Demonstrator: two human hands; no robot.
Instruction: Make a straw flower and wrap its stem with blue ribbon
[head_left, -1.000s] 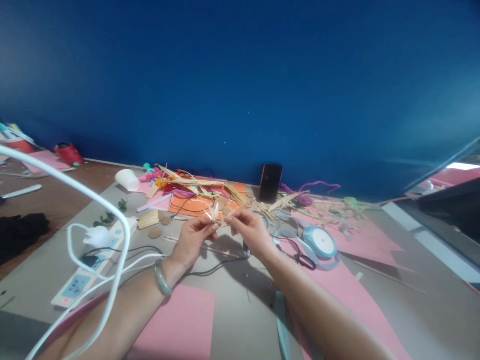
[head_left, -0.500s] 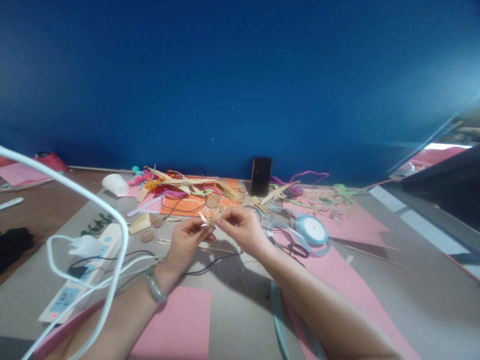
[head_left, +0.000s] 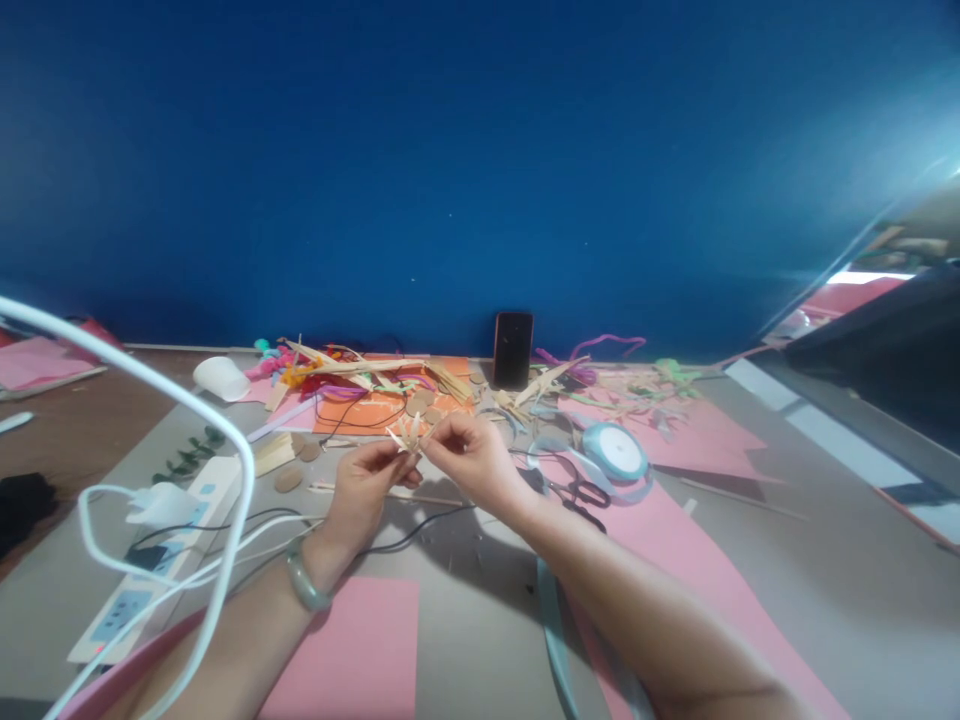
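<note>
Blue wall (head_left: 480,170) | grey table (head_left: 480,650) | hands (head_left: 363,490) pinch pale pointed strips (head_left: 406,434)

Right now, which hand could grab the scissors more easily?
Probably the right hand: the dark-handled scissors lie on its side. The left hand is farther off and pinches the pale spiky piece. The right is at that piece too, so it'd need to leave first.

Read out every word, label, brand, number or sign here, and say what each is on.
No text can be read.
Flat orange sheet: pale marks, too blurred to read.
Round light-blue ribbon spool with white centre: none visible.
Upright black phone with dark screen: none visible.
</note>
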